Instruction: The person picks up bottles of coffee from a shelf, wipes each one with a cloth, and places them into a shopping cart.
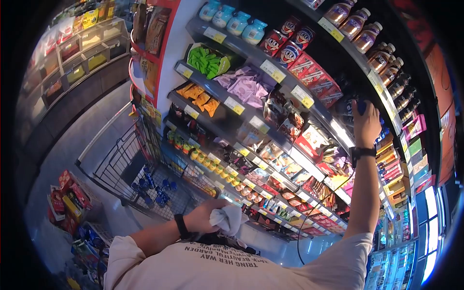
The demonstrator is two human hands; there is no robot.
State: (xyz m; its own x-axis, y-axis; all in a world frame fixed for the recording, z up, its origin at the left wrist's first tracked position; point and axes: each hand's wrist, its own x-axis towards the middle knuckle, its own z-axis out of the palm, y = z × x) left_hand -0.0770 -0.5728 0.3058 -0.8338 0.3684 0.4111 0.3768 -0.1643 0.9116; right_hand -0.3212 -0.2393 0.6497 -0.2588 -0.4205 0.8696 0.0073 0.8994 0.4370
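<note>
Up at the shelf (302, 96)
Gripping dark blue thing (360, 107) (bottle, maybe?) with right hand (367, 126), clutching white cloth (228, 219) in left hand (202, 216).

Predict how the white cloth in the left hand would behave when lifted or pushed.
The white cloth lies bunched in folds in the left hand, so it is probably floppy and would droop when lifted. It looks thin, so likely light. Pushed, it would probably crumple, not roll.
</note>
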